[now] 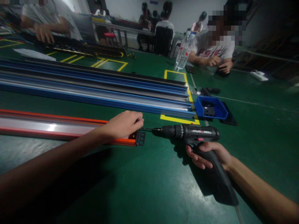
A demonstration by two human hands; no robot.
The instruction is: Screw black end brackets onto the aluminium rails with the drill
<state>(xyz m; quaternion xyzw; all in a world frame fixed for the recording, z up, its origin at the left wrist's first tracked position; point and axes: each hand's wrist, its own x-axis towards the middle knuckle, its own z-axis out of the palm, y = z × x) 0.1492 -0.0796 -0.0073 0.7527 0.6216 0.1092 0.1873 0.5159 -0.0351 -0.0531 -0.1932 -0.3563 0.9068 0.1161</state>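
Note:
My right hand (207, 157) is wrapped round the grip of a black power drill (201, 133), which lies on its side pointing left. Its long thin bit (151, 129) reaches to the end of an orange and silver metal profile (53, 126). Over that end rests my left hand (123, 124), its fingers curled near the bit's tip; what they hold, if anything, is hidden. A black end cap (140, 138) with slots sits at the profile's right end, partly behind the hand.
Several blue and black profiles (98, 90) lie side by side beyond the orange one. A blue bin (211, 107) with black parts stands at their right end. Plastic water bottles (183, 51) stand farther back. Across the green table sits a person in a white shirt (210, 46).

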